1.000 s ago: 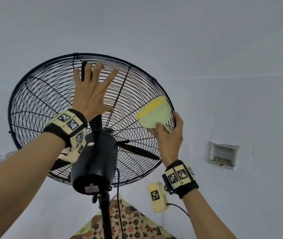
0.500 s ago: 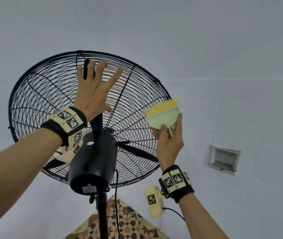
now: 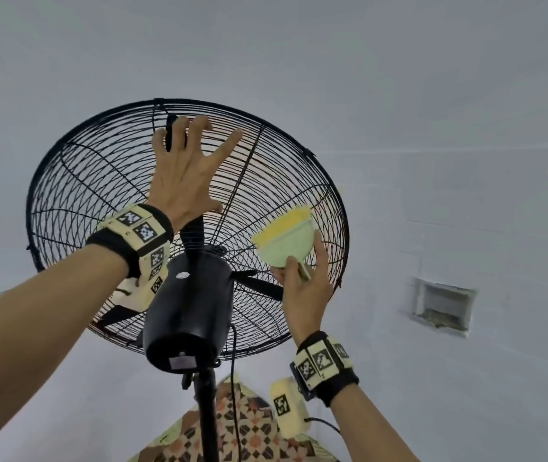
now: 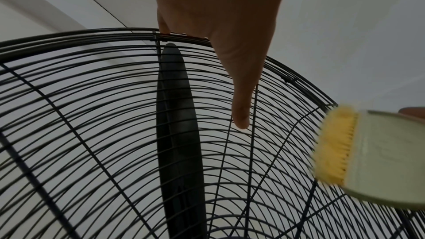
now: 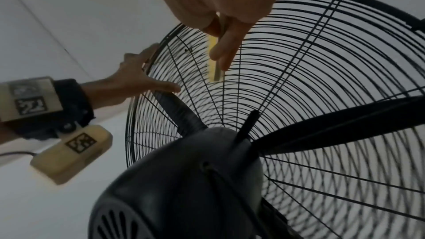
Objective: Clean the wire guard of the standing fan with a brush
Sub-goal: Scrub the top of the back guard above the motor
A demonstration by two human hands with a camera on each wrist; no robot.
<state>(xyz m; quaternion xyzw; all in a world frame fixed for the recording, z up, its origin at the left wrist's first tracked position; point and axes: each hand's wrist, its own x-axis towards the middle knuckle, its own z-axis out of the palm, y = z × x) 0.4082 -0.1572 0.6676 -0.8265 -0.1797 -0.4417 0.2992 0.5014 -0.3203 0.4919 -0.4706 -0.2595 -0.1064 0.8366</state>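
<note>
Black wire guard (image 3: 75,195) | left hand (image 3: 184,176) splayed on top | right hand (image 3: 304,295) grips brush (image 3: 284,241) against guard

Pale tiled wall (image 3: 466,211) w/ recessed vent (image 3: 443,305); patterned floor (image 3: 249,438) below.

Brush (image 5: 216,72) (edge-on) pinched against wire guard (image 5: 322,64)

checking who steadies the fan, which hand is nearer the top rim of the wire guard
Left. The left hand rests on the wire guard with fingertips at its top rim; the right hand holds the brush lower, by the right edge.
</note>
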